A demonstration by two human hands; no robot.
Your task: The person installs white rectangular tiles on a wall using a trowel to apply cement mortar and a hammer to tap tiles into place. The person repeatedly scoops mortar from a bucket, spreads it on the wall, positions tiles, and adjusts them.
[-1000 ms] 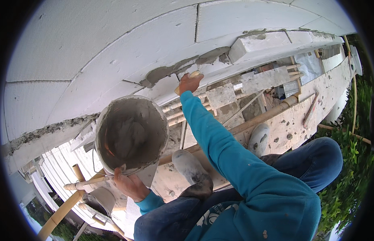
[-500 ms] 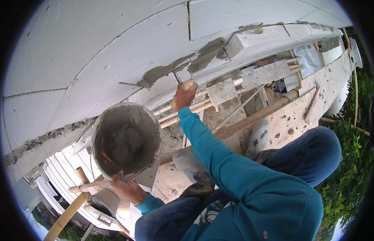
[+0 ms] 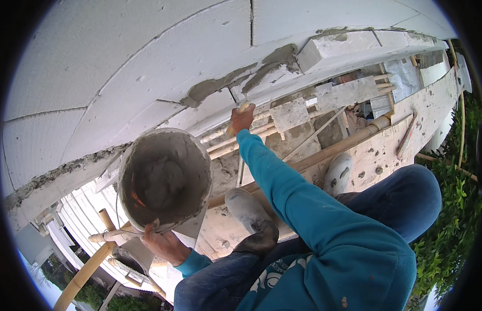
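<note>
My left hand (image 3: pixel 166 245) grips the near rim of a round bucket (image 3: pixel 125 205), tilted so its inside faces me. Grey wet mortar (image 3: pixel 166 181) lies in the bucket. My right hand (image 3: pixel 241 119), arm stretched forward, is closed around the pale wooden handle of a trowel (image 3: pixel 244 107) close to the wall's lower edge. The trowel's blade is hard to make out. Just beyond it, grey mortar (image 3: pixel 204 90) is smeared along the joints of the white block wall (image 3: pixel 147 78). A projecting row of white blocks (image 3: pixel 339 47) starts right of the smear.
My boots (image 3: pixel 246 205) rest on a mortar-spotted plank platform (image 3: pixel 378 155). Bamboo poles (image 3: pixel 355 136) run beside it, with a lower level showing through gaps. A long thin reddish tool (image 3: pixel 407 136) lies on the platform. A second bucket (image 3: pixel 129 259) hangs or stands at lower left. Green foliage (image 3: pixel 448 228) is at right.
The view has shifted slightly, moving the scene a little to the right. My right hand stays near the wall's lower edge with the trowel; my left hand keeps hold of the bucket rim.
</note>
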